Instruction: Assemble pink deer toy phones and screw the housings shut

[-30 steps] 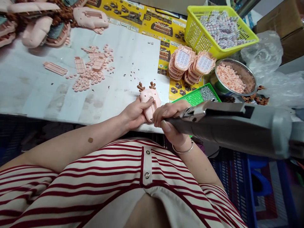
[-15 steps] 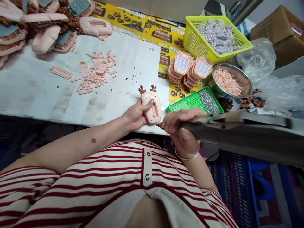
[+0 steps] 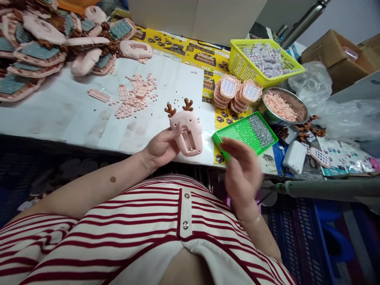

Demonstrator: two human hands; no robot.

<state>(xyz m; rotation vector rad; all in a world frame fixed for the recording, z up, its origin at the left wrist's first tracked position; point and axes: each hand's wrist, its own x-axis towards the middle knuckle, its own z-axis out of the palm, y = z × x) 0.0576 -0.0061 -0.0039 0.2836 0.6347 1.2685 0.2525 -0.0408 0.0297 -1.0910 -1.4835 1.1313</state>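
Note:
My left hand [image 3: 162, 148] is closed round a pink toy shell [image 3: 194, 127] with brown antlers, thumb resting beside its battery opening. The shell's back faces me and shows speaker holes and an uncovered battery bay. Blurred by motion, my right hand [image 3: 245, 174] hovers at the table's front edge, fingers stretched out and nothing visible in them. Just beyond it lies a green basket [image 3: 234, 134] with small metal screws [image 3: 261, 130] at its right end. A power screwdriver [image 3: 320, 188] hangs at the right, apart from the hand.
Pink shells [image 3: 44, 29] with circuit boards pile up at far left. Small pink parts and battery covers [image 3: 135, 97] lie mid-table. Stacked pink keypad pieces [image 3: 227, 89], a yellow basket [image 3: 264, 75] of packets, a metal bowl [image 3: 304, 118] and a carton [image 3: 329, 55] stand right.
My right hand has let go of the screwdriver, which now hangs further right and lower. The toy shell has come off the screwdriver tip and tilted in my left hand.

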